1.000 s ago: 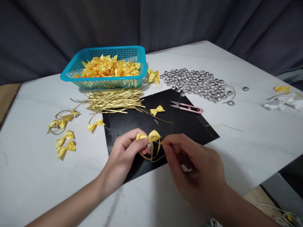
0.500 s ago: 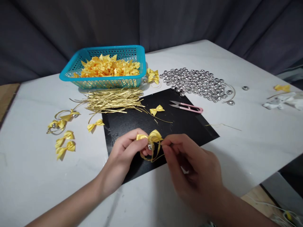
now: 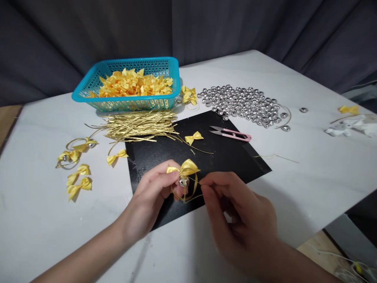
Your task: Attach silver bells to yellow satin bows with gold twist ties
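Between the thumb and fingers of my left hand [image 3: 157,188] is a yellow ribbon bow [image 3: 189,168]. A small silver bell [image 3: 183,181] sits just under the bow, and a gold cord [image 3: 194,188] loops around below it. My right hand [image 3: 235,204] is closed in a pinch to the right of the bow. A thin strand runs from the bow to those fingertips; it looks like thread or a needle, too fine to tell. Both hands are above a black mat [image 3: 165,157].
Behind stand a blue basket [image 3: 126,98] of yellow bows and a pile of gold cords [image 3: 141,125]. Silver bells [image 3: 241,104] lie at the back right. Pink-handled thread snips [image 3: 231,133] rest on the mat. Loose bows [image 3: 79,188] lie at left.
The bow with its bell has shifted slightly left and tilted in my left hand. My right fingertips are a bit farther from it, with more strand showing between.
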